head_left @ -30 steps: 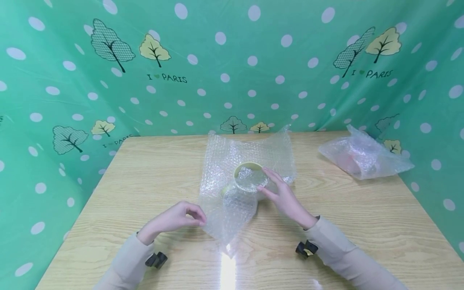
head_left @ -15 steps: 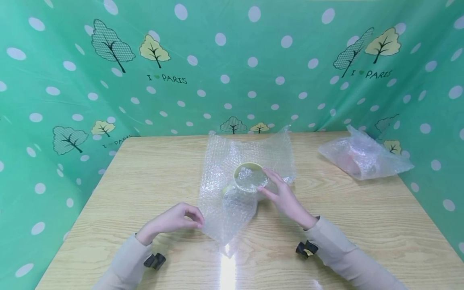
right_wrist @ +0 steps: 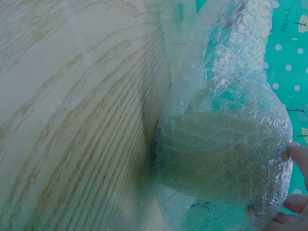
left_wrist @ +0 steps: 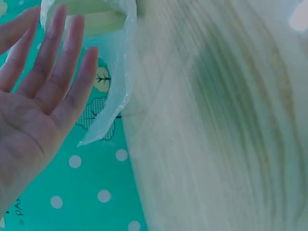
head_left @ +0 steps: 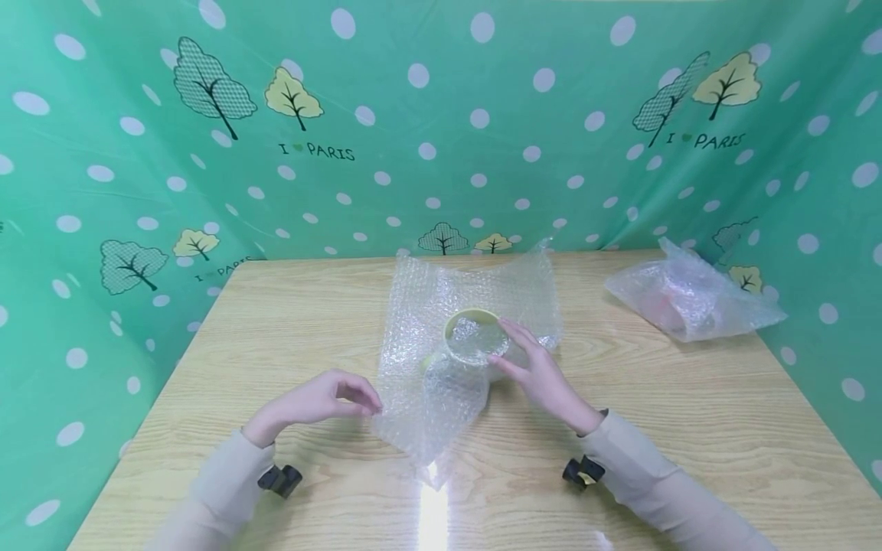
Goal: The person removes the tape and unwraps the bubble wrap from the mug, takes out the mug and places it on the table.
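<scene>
A pale yellow-green mug (head_left: 452,327) stands upright on a sheet of bubble wrap (head_left: 413,306). Its handle shows faintly at the left through the wrap, and part of the sheet is tucked into its opening. My right hand (head_left: 540,375) holds the mug's right rim through the wrap, thumb at the near side and fingers farther back. In the right wrist view the wrapped wall of the mug (right_wrist: 216,154) shows through the bubbles. With thumb and index finger my left hand (head_left: 324,398) pinches the sheet's near left edge; its other fingers (left_wrist: 62,72) stay extended.
A bubble-wrapped bundle (head_left: 689,298) with something pinkish inside lies at the table's back right. The wooden table (head_left: 276,321) meets a green dotted cloth (head_left: 441,184) at the back and sides. A small black device (head_left: 583,473) sits on the right cuff.
My left hand has shifted slightly left and away from me, drawing the near left edge of the bubble wrap outward. The right hand and the mug have stayed in place.
</scene>
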`<action>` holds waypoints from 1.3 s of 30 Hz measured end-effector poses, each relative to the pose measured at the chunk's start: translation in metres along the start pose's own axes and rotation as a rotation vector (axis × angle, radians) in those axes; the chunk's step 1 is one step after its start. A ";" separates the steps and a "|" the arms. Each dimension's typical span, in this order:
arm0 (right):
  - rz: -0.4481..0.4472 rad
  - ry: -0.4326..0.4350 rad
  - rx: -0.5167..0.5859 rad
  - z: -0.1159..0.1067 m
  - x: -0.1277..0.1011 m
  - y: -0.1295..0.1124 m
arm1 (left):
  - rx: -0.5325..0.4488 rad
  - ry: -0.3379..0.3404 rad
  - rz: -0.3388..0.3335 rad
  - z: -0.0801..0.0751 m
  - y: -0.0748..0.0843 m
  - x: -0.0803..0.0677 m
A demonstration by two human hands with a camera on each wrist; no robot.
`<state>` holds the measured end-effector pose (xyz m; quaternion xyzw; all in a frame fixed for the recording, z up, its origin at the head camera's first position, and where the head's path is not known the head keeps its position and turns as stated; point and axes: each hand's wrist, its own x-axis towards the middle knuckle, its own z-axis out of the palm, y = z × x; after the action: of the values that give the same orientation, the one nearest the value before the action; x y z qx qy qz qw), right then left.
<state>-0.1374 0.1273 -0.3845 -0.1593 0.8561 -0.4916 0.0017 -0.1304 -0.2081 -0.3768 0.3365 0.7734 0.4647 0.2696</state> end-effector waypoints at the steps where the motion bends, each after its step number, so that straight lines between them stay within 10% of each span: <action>1: 0.001 0.000 0.000 0.000 0.000 0.000 | 0.001 0.009 -0.014 -0.002 0.001 0.001; 23: 0.006 -0.001 0.005 0.000 -0.001 -0.001 | 0.067 0.045 -0.138 -0.033 0.027 0.050; 39: 0.006 -0.002 -0.002 -0.001 -0.001 -0.002 | 0.067 0.206 -0.203 -0.032 0.034 0.094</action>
<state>-0.1360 0.1273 -0.3831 -0.1571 0.8572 -0.4905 0.0041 -0.2039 -0.1409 -0.3425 0.2157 0.8421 0.4410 0.2231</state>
